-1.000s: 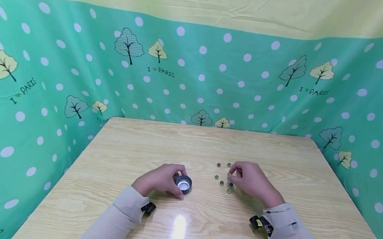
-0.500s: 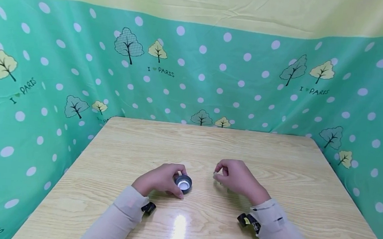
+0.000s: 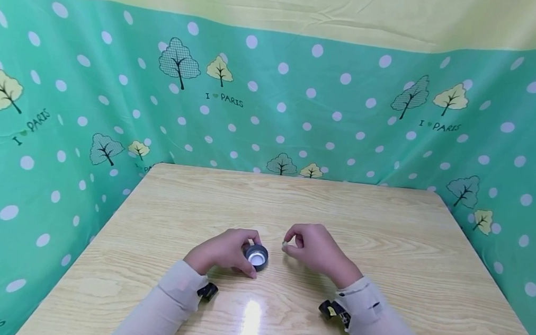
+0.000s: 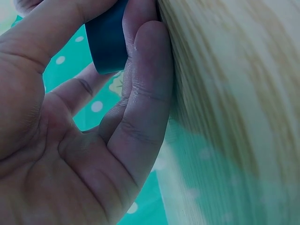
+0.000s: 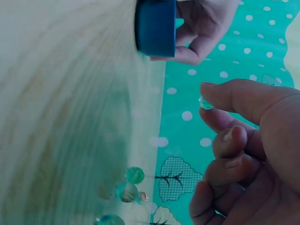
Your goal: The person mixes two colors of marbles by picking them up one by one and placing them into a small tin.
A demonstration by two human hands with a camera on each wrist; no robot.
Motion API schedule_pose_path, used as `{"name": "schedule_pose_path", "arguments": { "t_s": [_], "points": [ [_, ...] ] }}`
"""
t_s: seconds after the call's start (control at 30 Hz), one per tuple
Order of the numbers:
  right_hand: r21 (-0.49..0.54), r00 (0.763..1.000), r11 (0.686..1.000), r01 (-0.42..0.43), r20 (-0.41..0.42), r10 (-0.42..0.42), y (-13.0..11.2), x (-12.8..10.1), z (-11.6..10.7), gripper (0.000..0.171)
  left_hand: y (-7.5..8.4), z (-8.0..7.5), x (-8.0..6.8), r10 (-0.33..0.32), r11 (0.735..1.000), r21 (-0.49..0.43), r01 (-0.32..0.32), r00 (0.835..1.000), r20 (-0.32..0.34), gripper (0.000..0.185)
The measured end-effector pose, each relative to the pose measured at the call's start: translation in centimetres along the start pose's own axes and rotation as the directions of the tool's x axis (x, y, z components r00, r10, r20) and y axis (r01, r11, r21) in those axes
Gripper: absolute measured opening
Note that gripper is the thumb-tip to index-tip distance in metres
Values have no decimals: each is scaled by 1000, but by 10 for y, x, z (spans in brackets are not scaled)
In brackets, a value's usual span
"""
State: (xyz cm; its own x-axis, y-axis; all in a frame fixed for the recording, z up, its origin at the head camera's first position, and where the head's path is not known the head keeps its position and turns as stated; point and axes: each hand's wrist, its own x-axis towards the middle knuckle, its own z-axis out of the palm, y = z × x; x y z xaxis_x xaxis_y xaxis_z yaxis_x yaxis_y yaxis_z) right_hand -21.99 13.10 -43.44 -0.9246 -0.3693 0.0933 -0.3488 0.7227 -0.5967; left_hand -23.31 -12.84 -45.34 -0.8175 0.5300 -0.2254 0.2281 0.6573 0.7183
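Observation:
My left hand [image 3: 224, 250] grips a small dark round cup [image 3: 265, 252] with a silvery inside, thumb and fingers around its side; it stands on the table with its opening up. The cup's wall [image 4: 108, 40] looks blue in the left wrist view. Right of it, my right hand [image 3: 319, 251] pinches a clear, greenish marble [image 5: 204, 103] between thumb and index finger, a short gap away from the cup. Several more marbles [image 5: 135, 175] lie on the table below the right hand in the right wrist view; the head view has them hidden behind that hand.
A light wood-grain table [image 3: 289, 201] spreads under both hands. Green and yellow patterned cloth [image 3: 303, 96] hangs behind the table and along its left and right sides. A lamp's bright reflection [image 3: 249, 325] shows near the front.
The right hand has moved left from among the marbles toward the cup, carrying one pinched marble. My left hand and the cup have stayed in place.

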Motion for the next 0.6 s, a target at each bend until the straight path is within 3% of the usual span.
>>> {"name": "schedule_pose_path", "arguments": {
  "t_s": [0.3, 0.6],
  "points": [
    [2, 998, 999, 51, -24, -51, -5, 0, 15, 8, 2, 0, -1, -3, 1000, 0, 3, 1000, -3, 53],
    [-13, 995, 995, 99, 10, -99, -8, -3, 30, 8, 4, 0, -1, 18, 999, -29, -18, 1000, 2, 53]
  ]
}}
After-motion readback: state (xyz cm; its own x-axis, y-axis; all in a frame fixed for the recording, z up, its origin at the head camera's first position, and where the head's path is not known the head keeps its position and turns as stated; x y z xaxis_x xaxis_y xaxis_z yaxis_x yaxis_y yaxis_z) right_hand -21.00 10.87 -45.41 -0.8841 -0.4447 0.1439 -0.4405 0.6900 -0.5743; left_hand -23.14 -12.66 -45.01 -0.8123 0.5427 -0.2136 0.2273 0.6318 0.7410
